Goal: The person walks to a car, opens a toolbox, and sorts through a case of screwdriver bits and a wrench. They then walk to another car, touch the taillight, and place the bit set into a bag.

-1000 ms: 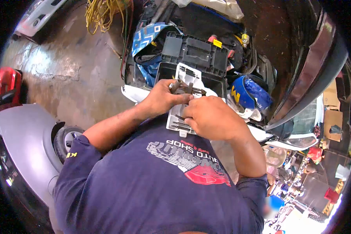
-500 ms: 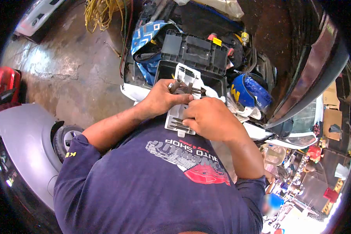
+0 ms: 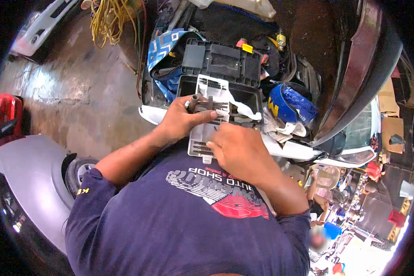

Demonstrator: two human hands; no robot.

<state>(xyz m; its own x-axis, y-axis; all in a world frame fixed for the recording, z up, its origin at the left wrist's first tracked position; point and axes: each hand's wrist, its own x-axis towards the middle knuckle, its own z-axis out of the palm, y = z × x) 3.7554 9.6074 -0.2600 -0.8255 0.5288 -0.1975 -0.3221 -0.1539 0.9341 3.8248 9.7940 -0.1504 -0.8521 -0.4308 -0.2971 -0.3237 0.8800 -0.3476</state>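
Note:
My left hand [image 3: 177, 120] grips the white plastic case [image 3: 198, 133] by its left side, thumb across the middle. A short metal cylinder [image 3: 194, 101] sticks up by its fingers. Dark metal bits [image 3: 211, 106] lie in the upper part of the case, and several more [image 3: 201, 148] sit in slots at its lower end. Over the right side of the case is my right hand [image 3: 241, 146], fingers curled together; whatever they pinch is hidden. Behind the case, a black toolbox [image 3: 181, 85] stands with its lid [image 3: 220, 59] folded back.
A blue roll [image 3: 292, 105] and white cloth [image 3: 280, 129] lie right of the toolbox. Yellow rope [image 3: 112, 20] hangs at the upper left. A grey car panel [image 3: 32, 170] is at the left. Another person [image 3: 318, 239] is at the lower right.
The view has shifted slightly, so the case and hands appear a little farther left. My right hand has drawn slightly away from my left thumb, uncovering more of the case.

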